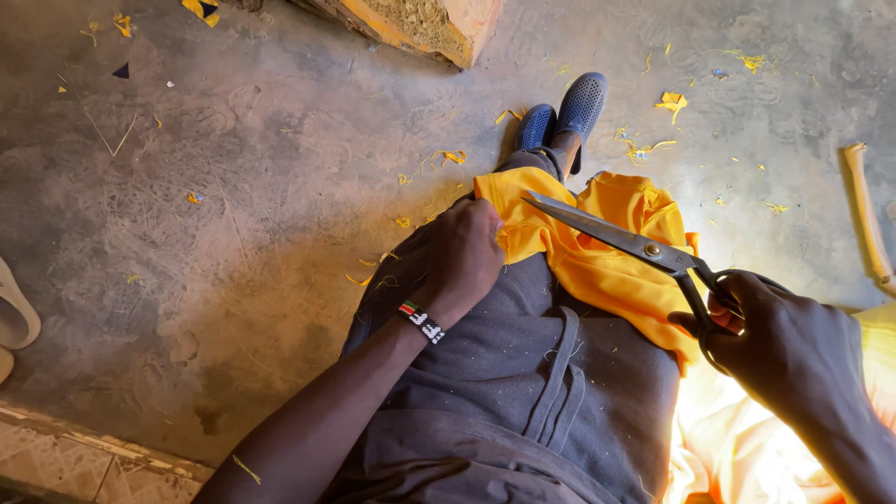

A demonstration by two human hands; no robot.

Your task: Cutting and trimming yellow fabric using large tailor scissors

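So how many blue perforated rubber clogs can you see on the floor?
2: both blue perforated rubber clogs sit side by side past the knees, one left, one right, beyond the yellow fabric. None seem hidden.

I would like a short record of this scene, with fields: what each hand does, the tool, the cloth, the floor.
left hand: left hand presses the yellow cloth onto the lap
right hand: right hand holds the scissors by the handles
tool: blades slightly parted, tips over the cloth's folded edge
cloth: draped over the grey trousers
wrist: beaded bracelet on the left
floor: concrete floor with yellow scraps
feet: blue shoes
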